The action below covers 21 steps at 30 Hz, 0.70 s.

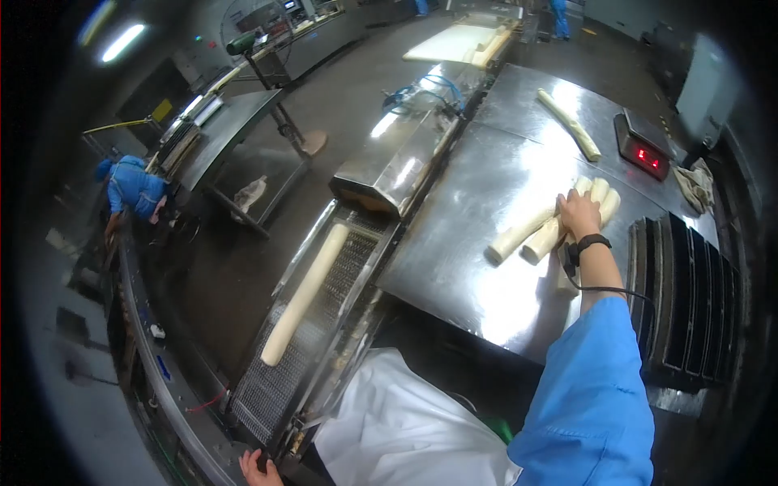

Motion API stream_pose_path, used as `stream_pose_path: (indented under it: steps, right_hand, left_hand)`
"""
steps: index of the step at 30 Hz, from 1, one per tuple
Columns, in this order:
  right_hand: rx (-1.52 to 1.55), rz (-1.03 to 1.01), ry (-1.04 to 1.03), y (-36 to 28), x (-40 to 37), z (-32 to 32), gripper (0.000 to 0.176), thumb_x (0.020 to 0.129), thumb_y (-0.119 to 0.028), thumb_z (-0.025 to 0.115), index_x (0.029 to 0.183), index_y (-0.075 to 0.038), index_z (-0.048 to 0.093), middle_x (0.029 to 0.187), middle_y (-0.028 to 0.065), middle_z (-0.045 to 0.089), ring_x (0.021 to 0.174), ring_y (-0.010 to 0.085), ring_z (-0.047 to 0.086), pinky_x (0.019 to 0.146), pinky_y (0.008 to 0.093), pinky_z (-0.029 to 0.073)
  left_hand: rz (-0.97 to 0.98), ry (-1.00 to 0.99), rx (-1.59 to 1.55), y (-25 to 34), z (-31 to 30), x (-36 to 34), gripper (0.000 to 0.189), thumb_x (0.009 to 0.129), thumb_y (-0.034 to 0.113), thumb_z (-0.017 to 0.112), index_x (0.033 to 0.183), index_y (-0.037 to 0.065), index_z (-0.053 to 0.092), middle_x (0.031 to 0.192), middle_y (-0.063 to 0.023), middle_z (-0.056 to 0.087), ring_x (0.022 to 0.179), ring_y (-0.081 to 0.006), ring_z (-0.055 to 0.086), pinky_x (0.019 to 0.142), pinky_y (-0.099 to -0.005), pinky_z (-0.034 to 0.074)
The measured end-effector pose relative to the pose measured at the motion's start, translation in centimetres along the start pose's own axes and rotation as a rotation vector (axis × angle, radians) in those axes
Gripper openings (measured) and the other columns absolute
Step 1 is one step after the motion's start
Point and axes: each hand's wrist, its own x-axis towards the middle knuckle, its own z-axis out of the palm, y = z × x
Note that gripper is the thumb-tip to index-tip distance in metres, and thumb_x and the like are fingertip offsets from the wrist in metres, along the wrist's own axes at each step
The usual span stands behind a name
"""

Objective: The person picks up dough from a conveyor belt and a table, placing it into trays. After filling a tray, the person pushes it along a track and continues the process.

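Observation:
My right hand [579, 215] reaches over a bunch of pale dough rolls [519, 235] on the steel table, its fingers curled down round part of the bunch. Several rolls fan out on both sides of the hand, and the palm hides their middles. My left hand [258, 470] shows only partly at the bottom edge, beside the near end of the conveyor. Its fingers are a little apart, with nothing seen in them. One long dough roll [306, 296] lies lengthwise on the mesh conveyor belt [259, 393]. Another dough roll [569, 124] rests alone farther back on the table.
A scale [644, 146] with red digits and a crumpled cloth [694, 185] are at the table's far right. Dark trays [689, 300] stand at the right. A metal housing [397, 162] covers the conveyor. A co-worker in blue [136, 188] bends at the far left.

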Motion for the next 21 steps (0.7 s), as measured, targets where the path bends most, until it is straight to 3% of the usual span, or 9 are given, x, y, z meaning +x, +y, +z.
stream_pose_path:
  steps: [1, 2, 3, 5, 7, 12, 14, 16, 21]
  right_hand:
    - [0.087, 0.124, -0.001, 0.5, -0.8, 0.7, 0.047, 0.095, -0.045, 0.040, 0.120, -0.011, 0.059, 0.124, 0.0141, 0.058, 0.115, 0.0362, 0.054, 0.093, 0.0485, 0.045]
    - [0.174, 0.247, 0.000, 0.9, -1.8, 0.8, 0.052, 0.095, -0.046, 0.040, 0.118, -0.004, 0.060, 0.123, 0.0193, 0.058, 0.117, 0.0353, 0.053, 0.096, 0.0484, 0.043]
    - [0.232, 0.303, 0.046, 1.2, -3.2, 1.1, 0.053, 0.095, -0.047, 0.041, 0.113, -0.002, 0.060, 0.117, 0.0241, 0.058, 0.107, 0.0412, 0.056, 0.090, 0.0517, 0.047]
    - [0.303, 0.312, -0.043, 0.5, -7.0, -1.7, 0.058, 0.095, -0.050, 0.041, 0.119, 0.001, 0.058, 0.124, 0.0283, 0.055, 0.118, 0.0388, 0.052, 0.097, 0.0487, 0.043]
    - [0.354, 0.299, -0.026, 0.0, -9.5, -1.6, 0.062, 0.094, -0.052, 0.044, 0.120, 0.004, 0.057, 0.126, 0.0310, 0.052, 0.117, 0.0427, 0.052, 0.098, 0.0489, 0.042]
    - [0.444, 0.213, -0.058, -4.5, -16.1, -4.2, 0.067, 0.086, -0.051, 0.061, 0.118, 0.007, 0.055, 0.121, 0.0348, 0.051, 0.108, 0.0465, 0.055, 0.093, 0.0477, 0.046]
    - [0.422, 0.059, -0.082, -6.6, -18.9, -5.1, 0.101, 0.070, -0.063, 0.072, 0.136, 0.007, 0.039, 0.126, 0.0370, 0.045, 0.112, 0.0490, 0.053, 0.095, 0.0476, 0.046]
    - [0.430, -0.022, -0.060, -8.6, -20.6, -5.4, 0.116, 0.061, -0.068, 0.076, 0.142, 0.003, 0.032, 0.128, 0.0373, 0.043, 0.113, 0.0497, 0.051, 0.096, 0.0467, 0.046]
    - [0.390, -0.210, -0.158, -13.1, -21.3, -9.5, 0.120, 0.055, -0.070, 0.078, 0.143, -0.002, 0.033, 0.127, 0.0346, 0.045, 0.111, 0.0467, 0.053, 0.094, 0.0470, 0.048]
  left_hand:
    - [-0.047, -0.087, -0.032, -0.7, 1.2, 1.0, 0.051, 0.073, -0.006, 0.063, 0.122, 0.004, 0.055, 0.134, -0.0210, 0.049, 0.130, -0.0382, 0.041, 0.110, -0.0459, 0.030]
    - [-0.034, -0.097, -0.043, -0.3, 2.0, 2.0, 0.051, 0.073, -0.006, 0.063, 0.122, 0.004, 0.055, 0.134, -0.0210, 0.049, 0.130, -0.0382, 0.041, 0.110, -0.0459, 0.030]
    - [0.036, -0.075, -0.104, 0.4, 2.8, 3.4, 0.046, 0.073, -0.004, 0.065, 0.118, 0.003, 0.058, 0.133, -0.0216, 0.050, 0.131, -0.0395, 0.040, 0.110, -0.0462, 0.030]
    - [0.118, -0.052, -0.180, 1.9, 4.1, 6.2, 0.042, 0.073, -0.002, 0.068, 0.114, 0.002, 0.060, 0.132, -0.0221, 0.052, 0.132, -0.0408, 0.038, 0.110, -0.0465, 0.029]
    - [0.272, -0.095, -0.154, 3.2, 5.3, 8.9, 0.054, 0.077, 0.000, 0.066, 0.128, 0.000, 0.049, 0.137, -0.0233, 0.044, 0.132, -0.0408, 0.037, 0.112, -0.0461, 0.029]
    - [0.401, -0.069, -0.248, 7.7, 8.1, 14.0, 0.056, 0.079, 0.006, 0.065, 0.131, -0.003, 0.048, 0.134, -0.0241, 0.048, 0.133, -0.0391, 0.037, 0.111, -0.0464, 0.029]
    - [0.379, -0.070, -0.207, 7.3, 9.9, 15.4, 0.058, 0.079, 0.009, 0.067, 0.131, -0.003, 0.048, 0.132, -0.0244, 0.050, 0.131, -0.0392, 0.040, 0.110, -0.0459, 0.030]
    - [0.365, -0.081, -0.161, 6.3, 10.9, 16.2, 0.059, 0.077, 0.017, 0.070, 0.130, -0.002, 0.050, 0.123, -0.0234, 0.056, 0.119, -0.0386, 0.050, 0.103, -0.0464, 0.036]
    - [0.227, -0.059, -0.159, 7.2, 10.4, 14.8, 0.056, 0.076, 0.020, 0.071, 0.125, 0.001, 0.054, 0.109, -0.0197, 0.063, 0.101, -0.0378, 0.059, 0.093, -0.0484, 0.042]
